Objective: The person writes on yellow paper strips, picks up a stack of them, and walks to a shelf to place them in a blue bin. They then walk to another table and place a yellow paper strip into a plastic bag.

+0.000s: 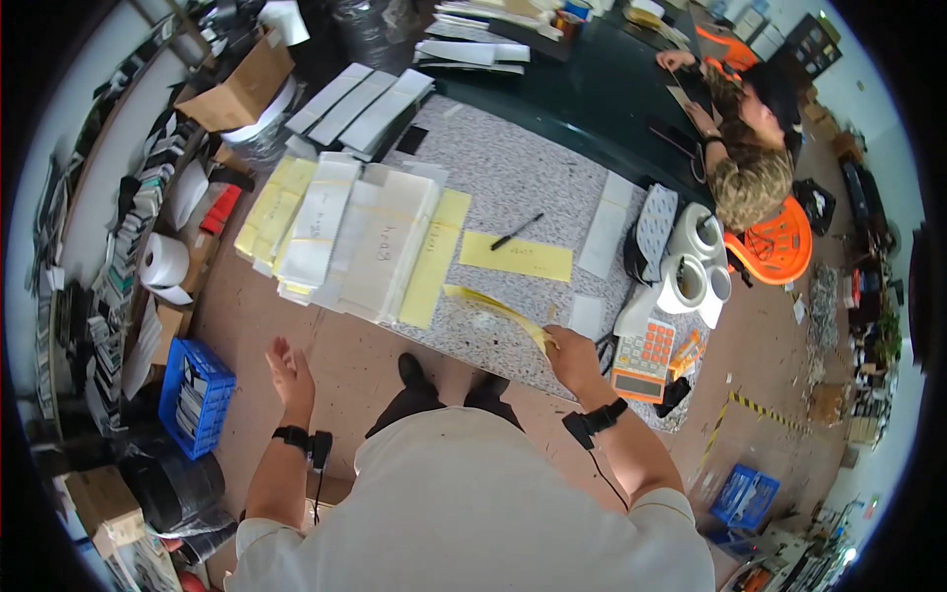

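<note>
My right hand (575, 363) is closed on one end of a yellow paper strip (498, 305), which bows up over the front edge of the speckled table. My left hand (289, 375) hangs in the air left of the table, fingers apart, holding nothing. Beyond the strip lies a yellow card (515, 259) with handwriting and a black pen (517, 231) across its upper edge. Left of it are a long yellow sheet (435, 259), a thick stack of white paper (393, 232), a banded white bundle (322, 222) and yellow bundles (271, 209).
An orange calculator (644, 360), white paper rolls (683, 284) and a patterned pouch (653, 232) stand at the table's right. A co-worker (755, 158) sits beyond, by an orange chair (772, 245). On the floor at left is a blue crate (197, 398), near loaded shelves (116, 266).
</note>
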